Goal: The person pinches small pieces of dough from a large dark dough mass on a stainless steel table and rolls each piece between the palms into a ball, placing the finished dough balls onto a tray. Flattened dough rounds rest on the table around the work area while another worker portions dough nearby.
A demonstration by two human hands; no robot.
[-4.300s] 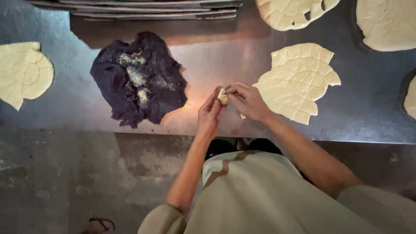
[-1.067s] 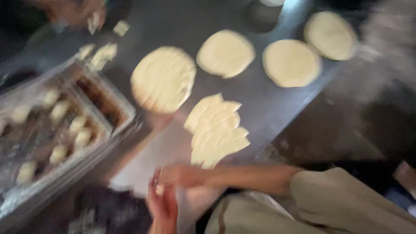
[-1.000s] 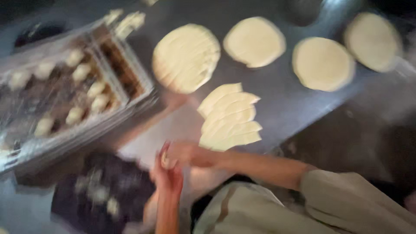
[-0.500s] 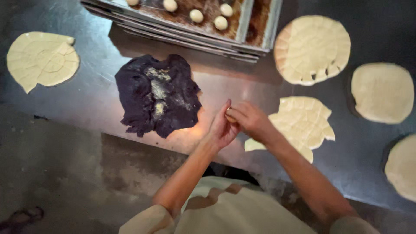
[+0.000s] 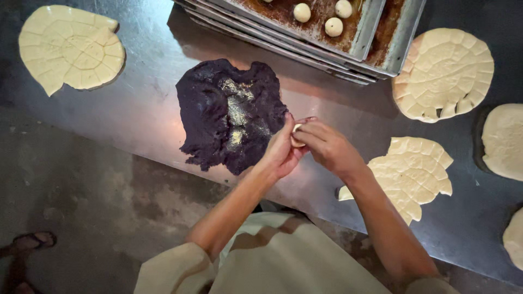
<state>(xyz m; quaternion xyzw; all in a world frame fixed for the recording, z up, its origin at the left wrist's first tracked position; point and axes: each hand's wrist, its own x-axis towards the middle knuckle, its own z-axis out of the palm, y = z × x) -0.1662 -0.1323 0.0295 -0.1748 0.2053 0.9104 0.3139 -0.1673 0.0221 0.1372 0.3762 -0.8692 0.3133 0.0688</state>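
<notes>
My left hand (image 5: 280, 149) and my right hand (image 5: 326, 147) meet above the steel table (image 5: 147, 109), fingers closed together around a small pale piece of dough (image 5: 297, 136), mostly hidden between them. Just left of my hands lies a flat dark purple mass of filling (image 5: 229, 114) with pale crumbs in its middle. To the right of my right wrist rests a scored dough sheet (image 5: 411, 174) with pieces cut away from its edge.
Stacked metal baking trays (image 5: 370, 32) at the back hold small dough balls (image 5: 302, 12). More scored dough rounds lie at far left (image 5: 71, 46), back right (image 5: 444, 73) and right edge (image 5: 504, 141). A sandalled foot (image 5: 27, 242) shows on the floor, lower left.
The camera swung away toward the trays and back; my hands stay joined on the dough piece next to the dark filling, much as before.
</notes>
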